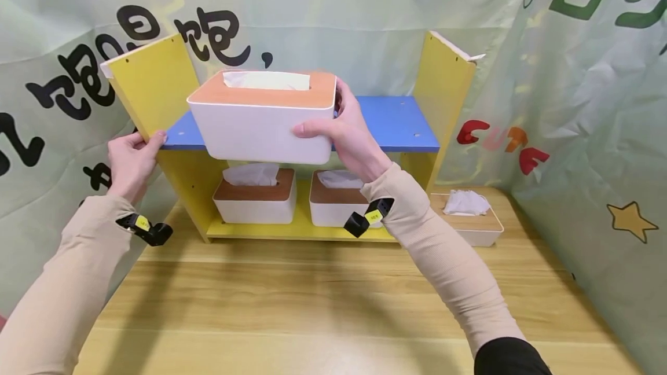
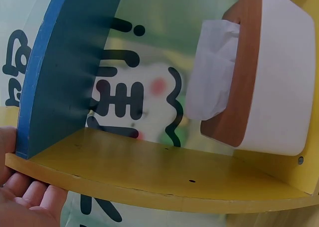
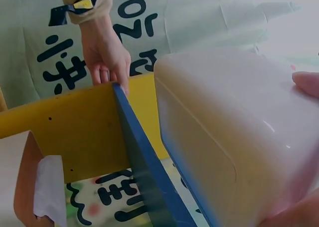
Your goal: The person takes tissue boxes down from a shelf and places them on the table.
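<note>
My right hand (image 1: 351,132) grips the right end of a white tissue box (image 1: 260,132), its thumb on the front face. This box has a wood-coloured lid with a white tissue in the slot. It is held up in front of the blue middle board (image 1: 398,123) of a yellow and blue shelf unit. With thumb and fingers, my left hand (image 1: 132,161) holds the edge of the yellow left side panel (image 1: 156,83), where the blue board meets it. In the right wrist view, the held box (image 3: 209,112) shows its smooth underside.
On the yellow lower board stand two more tissue boxes (image 1: 255,204), (image 1: 333,213) with brown lids. Another tissue box (image 1: 471,224) stands on the wooden table (image 1: 292,282), right of the unit. A printed cloth (image 1: 339,45) hangs behind and at both sides.
</note>
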